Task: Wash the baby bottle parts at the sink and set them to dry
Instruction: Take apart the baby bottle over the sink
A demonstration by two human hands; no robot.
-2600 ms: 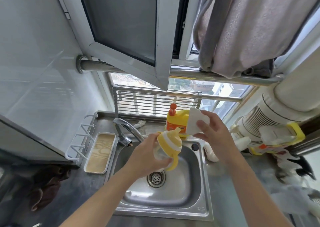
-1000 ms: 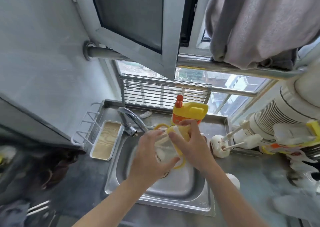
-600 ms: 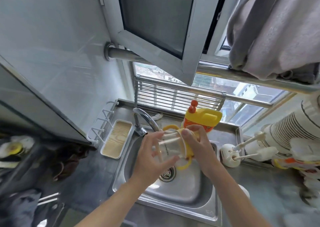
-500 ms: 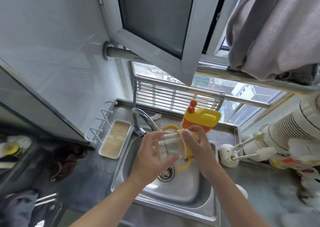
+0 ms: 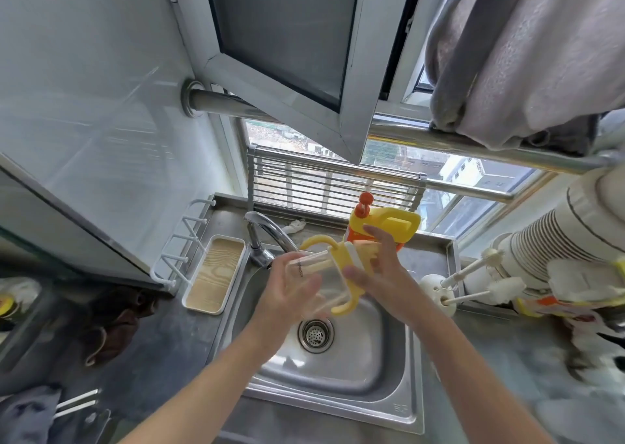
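Observation:
I hold a baby bottle over the steel sink [image 5: 399, 389], lying on its side. Its clear body [image 5: 313, 267] is gripped by my left hand [image 5: 291, 294], fingers curled round the base end. My right hand [image 5: 378, 274] grips the yellow collar with two loop handles [image 5: 351, 264] at the bottle's top end. One handle sticks up toward the tap, the other hangs below my thumb. The bottle's teat is hidden behind my right hand.
A curved tap [image 5: 267, 234] stands at the sink's back left. A yellow detergent jug [image 5: 385, 223] sits behind the bottle. Bottle brushes in a white holder [image 5: 436, 291] stand right of the sink. A wood-lined tray [image 5: 213, 274] lies left. The open window frame [image 5: 355, 122] hangs overhead.
The white cap held in my right hand 2.6 s ago is gone from it. That hand moved onto the yellow collar. The bottle tipped onto its side and stays above the drain.

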